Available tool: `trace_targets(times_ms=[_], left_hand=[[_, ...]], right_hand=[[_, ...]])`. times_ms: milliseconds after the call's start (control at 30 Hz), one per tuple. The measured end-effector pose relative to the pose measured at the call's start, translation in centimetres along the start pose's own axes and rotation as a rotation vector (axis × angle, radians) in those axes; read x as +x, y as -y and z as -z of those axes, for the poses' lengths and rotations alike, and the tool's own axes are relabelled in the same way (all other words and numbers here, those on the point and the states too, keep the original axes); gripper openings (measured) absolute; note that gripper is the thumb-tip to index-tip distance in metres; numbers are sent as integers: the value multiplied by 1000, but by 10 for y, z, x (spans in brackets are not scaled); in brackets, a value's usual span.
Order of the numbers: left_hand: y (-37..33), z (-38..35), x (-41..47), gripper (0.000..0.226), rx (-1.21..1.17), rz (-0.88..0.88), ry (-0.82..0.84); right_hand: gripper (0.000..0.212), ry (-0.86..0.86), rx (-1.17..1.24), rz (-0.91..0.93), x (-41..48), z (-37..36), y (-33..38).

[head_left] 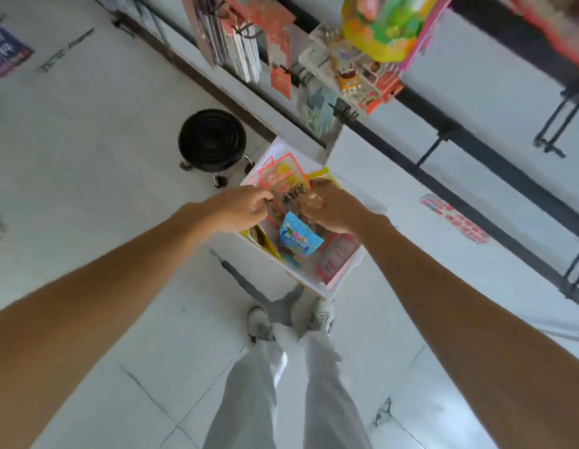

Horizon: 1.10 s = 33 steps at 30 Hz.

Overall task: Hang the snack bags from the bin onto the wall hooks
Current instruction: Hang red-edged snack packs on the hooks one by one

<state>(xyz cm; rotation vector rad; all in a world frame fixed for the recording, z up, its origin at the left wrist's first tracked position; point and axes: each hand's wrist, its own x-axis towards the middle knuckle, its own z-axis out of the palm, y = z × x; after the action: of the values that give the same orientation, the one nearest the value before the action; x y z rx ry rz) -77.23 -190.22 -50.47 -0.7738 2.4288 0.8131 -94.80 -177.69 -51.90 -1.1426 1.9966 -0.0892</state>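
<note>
Snack bag (286, 184), clear with an orange border, lies on top of the pile in a white bin (344, 273) that stands against the wall. The person's left hand (239, 207) pinches its left edge and the right hand (333, 209) pinches its right edge. The fingers are curled onto the plastic and the hands are close together with the bag between them. A blue bag (299, 238) lies just under the hands among other packets. It could snag and be dragged over the rim if the lift is quick. The grip is only on slippery edges, so the bag may slide free or twist. Above, a black rail carries an empty hook (433, 149) near crowded hung packets (352, 69). A careless reach could knock those off. A black stool (212, 140) stands beside the bin.
</note>
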Motion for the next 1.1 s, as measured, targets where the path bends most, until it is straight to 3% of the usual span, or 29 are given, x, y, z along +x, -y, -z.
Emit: trace_targets(times_ms=[367, 567, 733, 833, 1000, 1100], left_hand=[[52, -82, 127, 42, -420, 243, -59], [55, -114, 155, 40, -448, 313, -69], [59, -125, 161, 40, -453, 329, -116], [62, -127, 159, 39, -481, 330, -138], [64, -124, 143, 37, -525, 320, -132], [65, -120, 130, 35, -542, 329, -139]], right_hand=[[49, 95, -107, 15, 164, -58, -67], [63, 23, -117, 11, 200, -97, -78], [71, -112, 11, -114, 211, -113, -73], [73, -105, 88, -185, 210, -114, -67], [19, -246, 49, -92, 197, -108, -61], [11, -241, 223, -17, 186, -98, -57]])
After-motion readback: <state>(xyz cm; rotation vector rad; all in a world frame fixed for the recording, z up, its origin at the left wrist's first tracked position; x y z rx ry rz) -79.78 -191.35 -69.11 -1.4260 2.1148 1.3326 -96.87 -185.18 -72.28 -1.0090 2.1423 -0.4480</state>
